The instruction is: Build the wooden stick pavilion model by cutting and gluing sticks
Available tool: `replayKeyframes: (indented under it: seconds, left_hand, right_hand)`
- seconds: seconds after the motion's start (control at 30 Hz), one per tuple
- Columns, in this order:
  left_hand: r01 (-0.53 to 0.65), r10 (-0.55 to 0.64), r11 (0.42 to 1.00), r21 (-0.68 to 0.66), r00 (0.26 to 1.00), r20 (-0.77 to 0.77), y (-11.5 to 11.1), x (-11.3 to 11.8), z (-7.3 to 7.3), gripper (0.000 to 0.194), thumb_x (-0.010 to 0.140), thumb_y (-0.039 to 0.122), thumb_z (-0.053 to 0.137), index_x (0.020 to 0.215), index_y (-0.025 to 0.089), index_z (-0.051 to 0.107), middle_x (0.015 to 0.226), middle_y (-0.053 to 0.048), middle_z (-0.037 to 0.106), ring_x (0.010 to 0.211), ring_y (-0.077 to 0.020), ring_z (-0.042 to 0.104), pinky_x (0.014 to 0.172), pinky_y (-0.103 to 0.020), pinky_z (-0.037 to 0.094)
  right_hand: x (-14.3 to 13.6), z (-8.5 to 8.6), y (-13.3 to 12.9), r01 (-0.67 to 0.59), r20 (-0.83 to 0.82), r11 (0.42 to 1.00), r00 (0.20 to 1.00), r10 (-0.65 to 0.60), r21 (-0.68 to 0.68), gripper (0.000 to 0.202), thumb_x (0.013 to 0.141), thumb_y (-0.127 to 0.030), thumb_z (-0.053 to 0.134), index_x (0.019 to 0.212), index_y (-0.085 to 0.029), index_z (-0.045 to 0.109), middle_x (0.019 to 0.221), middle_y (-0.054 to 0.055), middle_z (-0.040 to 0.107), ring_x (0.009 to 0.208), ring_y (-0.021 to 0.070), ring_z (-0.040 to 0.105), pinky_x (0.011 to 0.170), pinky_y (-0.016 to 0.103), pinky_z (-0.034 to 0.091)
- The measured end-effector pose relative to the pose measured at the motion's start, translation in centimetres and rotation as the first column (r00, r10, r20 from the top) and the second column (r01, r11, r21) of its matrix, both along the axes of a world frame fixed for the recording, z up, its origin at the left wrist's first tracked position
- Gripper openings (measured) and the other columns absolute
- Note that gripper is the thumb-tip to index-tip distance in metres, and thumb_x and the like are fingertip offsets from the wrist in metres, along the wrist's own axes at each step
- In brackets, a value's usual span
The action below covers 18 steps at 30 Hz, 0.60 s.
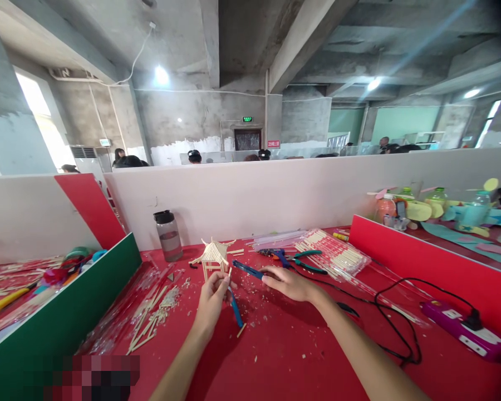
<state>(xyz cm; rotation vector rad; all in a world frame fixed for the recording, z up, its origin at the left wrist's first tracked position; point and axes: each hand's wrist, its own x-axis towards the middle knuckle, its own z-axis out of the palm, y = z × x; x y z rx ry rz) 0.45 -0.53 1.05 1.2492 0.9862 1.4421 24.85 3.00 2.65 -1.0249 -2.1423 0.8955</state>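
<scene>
My left hand (214, 298) pinches a short pale wooden stick (230, 273) between thumb and fingers. In my right hand (290, 283) is a slim blue tool (247, 269), perhaps a craft knife, angled toward the left. Just behind my left hand stands a small pavilion model (215, 253) made of pale sticks, with a peaked roof and posts. Below my left fingers is another narrow blue piece (236, 312); whether that hand touches it I cannot tell. A small stick piece (241, 331) lies at its lower end.
A water bottle (168, 236) stands back left. Loose sticks (147, 328) and scraps lie left. A glue gun (278, 256), green-handled pliers (309, 262) and bagged sticks (338, 252) lie right. A black cord runs to the purple power strip (463, 329). Green (79, 295) and red (434, 250) dividers flank the table.
</scene>
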Motion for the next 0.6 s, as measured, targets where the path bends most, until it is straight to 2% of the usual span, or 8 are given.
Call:
replayKeyframes:
  seconds: [0.17,0.37,0.6]
  left_hand:
    - [0.015,-0.015,1.000,-0.004,1.000,-0.011,0.0,0.0,0.0,0.042,0.075,0.058,0.072,0.082,0.018,0.058,0.069,0.001,0.066,0.050,-0.0085,0.051,0.052,-0.020,0.040]
    - [0.028,-0.029,0.999,-0.016,0.999,-0.016,0.2,-0.1,-0.3,0.044,0.073,0.059,0.073,0.081,0.018,0.056,0.068,0.001,0.067,0.049,-0.0082,0.052,0.051,-0.020,0.040]
    - [0.021,-0.022,1.000,-0.017,0.999,-0.032,0.5,-0.1,-0.8,0.045,0.072,0.059,0.074,0.079,0.018,0.055,0.065,0.002,0.066,0.047,-0.0079,0.051,0.049,-0.020,0.040]
  right_hand:
    - [0.3,0.3,-0.3,-0.087,0.046,0.996,0.995,0.088,-0.035,0.042,0.095,-0.053,0.053,0.122,-0.024,0.065,0.113,0.007,0.071,0.104,0.0267,0.063,0.092,0.038,0.045]
    - [-0.1,0.3,-0.4,-0.075,0.119,0.996,0.990,0.081,-0.051,0.049,0.095,-0.056,0.051,0.129,-0.022,0.062,0.121,0.009,0.069,0.109,0.0271,0.063,0.098,0.039,0.044]
    - [-0.9,0.7,-1.0,-0.089,0.137,0.996,0.987,0.090,-0.015,0.042,0.098,-0.050,0.049,0.124,-0.022,0.064,0.110,0.007,0.072,0.098,0.0239,0.065,0.087,0.033,0.047]
